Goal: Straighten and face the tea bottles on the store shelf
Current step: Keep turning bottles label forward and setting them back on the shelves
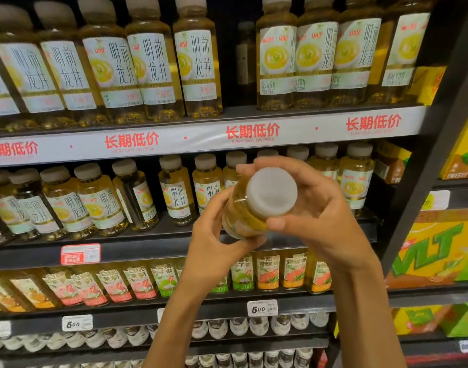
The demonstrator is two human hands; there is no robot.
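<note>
I hold one yellow tea bottle (pixel 250 208) off the shelf, tilted so its white cap faces me. My left hand (pixel 214 240) grips the bottle's body from below. My right hand (pixel 315 208) curls round the neck and cap from the right. Behind it, the middle shelf (pixel 158 245) carries a row of the same tea bottles (pixel 102 205); one bottle (pixel 136 195) there is turned sideways. The top shelf row (pixel 153 73) has a gap (pixel 239 65) with one bottle set far back.
A white price strip (pixel 201 136) with red lettering fronts the top shelf. Lower shelves hold fruit-label bottles (pixel 137 282) and white-capped bottles (pixel 238 326). A dark upright post (pixel 423 168) separates yellow drink cartons (pixel 437 248) on the right.
</note>
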